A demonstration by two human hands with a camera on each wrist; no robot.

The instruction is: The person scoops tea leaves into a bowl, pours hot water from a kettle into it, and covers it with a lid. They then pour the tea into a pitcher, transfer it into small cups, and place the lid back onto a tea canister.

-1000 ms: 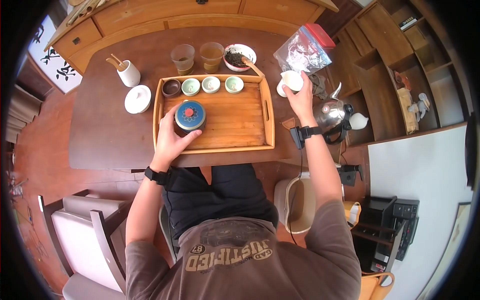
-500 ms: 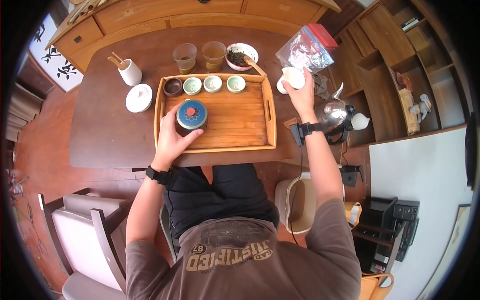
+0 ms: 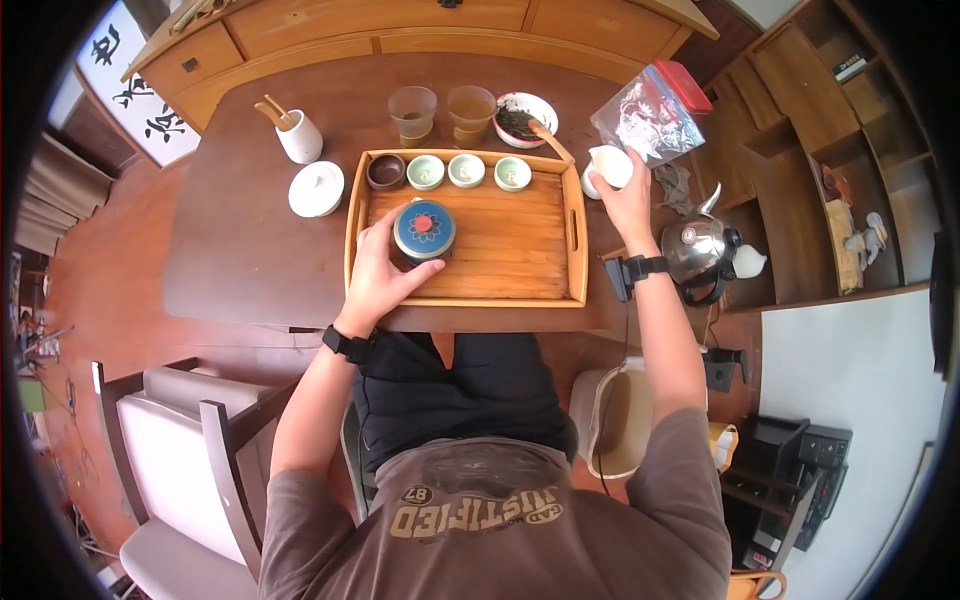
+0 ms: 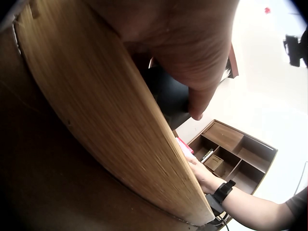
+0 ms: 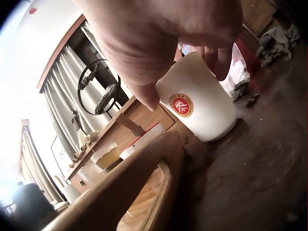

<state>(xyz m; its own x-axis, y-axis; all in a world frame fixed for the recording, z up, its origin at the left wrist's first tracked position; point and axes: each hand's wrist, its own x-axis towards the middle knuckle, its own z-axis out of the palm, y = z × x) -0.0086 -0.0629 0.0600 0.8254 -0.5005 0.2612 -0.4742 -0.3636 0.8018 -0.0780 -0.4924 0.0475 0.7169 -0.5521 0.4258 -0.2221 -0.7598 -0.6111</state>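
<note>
My left hand [image 3: 385, 265] grips a round blue pot [image 3: 424, 228] whose lid has a flower pattern and a red knob. The pot is at the left of the wooden tray [image 3: 520, 297]; the left wrist view shows its dark side [image 4: 168, 94] beyond the tray's wall. Just right of the tray, my right hand [image 3: 628, 200] holds a white tea pitcher [image 3: 612, 168], thumb on one side and fingers on the other. In the right wrist view the white pitcher [image 5: 207, 101] bears a red and gold emblem, its base right at the tabletop.
Along the tray's back stand a brown cup [image 3: 386, 172] and several pale green cups [image 3: 466, 171]. Behind are two clear cups [image 3: 413, 115] and a bowl of tea leaves [image 3: 520, 115]. A steel kettle [image 3: 695, 248] and plastic bag [image 3: 650, 120] lie right; a white lidded bowl [image 3: 316, 189] left.
The head view has turned, so the whole scene sits further right. The pitcher in my right hand appears slightly nearer the tray. My left hand keeps its hold on the blue pot.
</note>
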